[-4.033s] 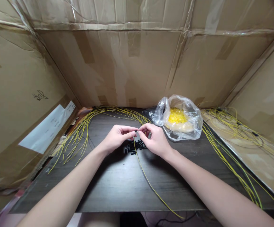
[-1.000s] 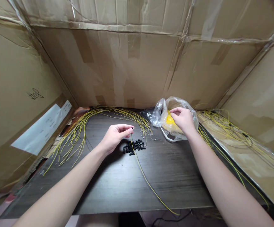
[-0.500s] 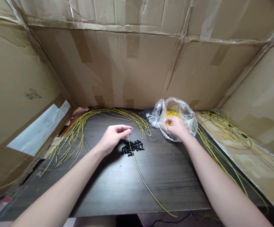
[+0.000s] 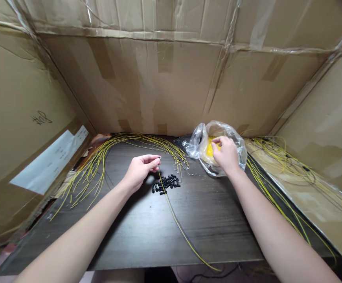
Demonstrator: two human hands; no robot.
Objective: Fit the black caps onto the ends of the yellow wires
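Note:
My left hand [image 4: 143, 171] pinches the end of a yellow wire [image 4: 171, 209] between thumb and forefinger; a small dark tip shows at the fingertips. From there the wire runs down past a pile of short black tube-like pieces [image 4: 167, 183] to the table's front edge. My right hand [image 4: 225, 154] is over the mouth of a clear plastic bag [image 4: 239, 147] holding small yellow pieces [image 4: 211, 149]. Its thumb and forefinger are drawn together, and whatever is between them is too small to make out.
A bundle of yellow wires [image 4: 100, 157] curves over the table's left and back, with metal ends near the middle. More yellow wires [image 4: 277, 200] lie at the right. Dark small parts in plastic [image 4: 185, 142] sit beside the bag. Cardboard walls [image 4: 171, 90] enclose the table.
My right hand has risen from inside the bag and shifted slightly right, uncovering more of the yellow pieces. My left hand has moved slightly left and up with the wire.

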